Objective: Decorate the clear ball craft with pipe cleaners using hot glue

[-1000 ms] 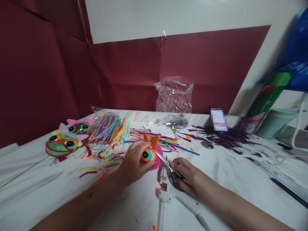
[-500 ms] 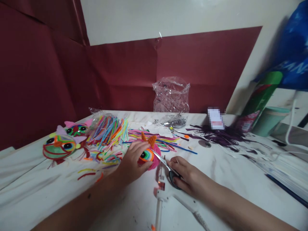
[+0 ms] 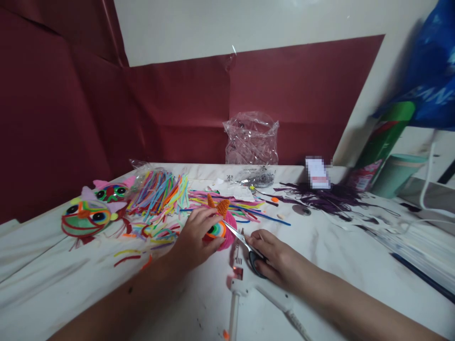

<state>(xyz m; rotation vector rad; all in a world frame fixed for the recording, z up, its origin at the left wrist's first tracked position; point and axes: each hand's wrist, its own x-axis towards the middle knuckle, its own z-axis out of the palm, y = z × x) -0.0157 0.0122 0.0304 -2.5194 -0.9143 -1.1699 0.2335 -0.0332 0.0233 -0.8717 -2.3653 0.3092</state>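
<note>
My left hand is closed around the left side of a round pink craft face, with orange pointed ears and a rainbow-ringed eye. Scissors with black handles are in my right hand, fingers wrapped in the loops. Their tips touch or lie just over the face near the eye and the base of the ears; whether the blades are parted I cannot tell. Just below the scissors lies a white glue gun with a small red light glowing on it. My left fingers hide part of the face.
Two finished-looking craft faces lie at the left. A bundle of colourful pipe cleaners and loose cut pieces spread behind my left hand. Purple strands, a green cup and a clear plastic bag stand farther back.
Both hands keep nearly the same pose on the craft face and scissors. The view has shifted slightly, with the background a little left and higher.
</note>
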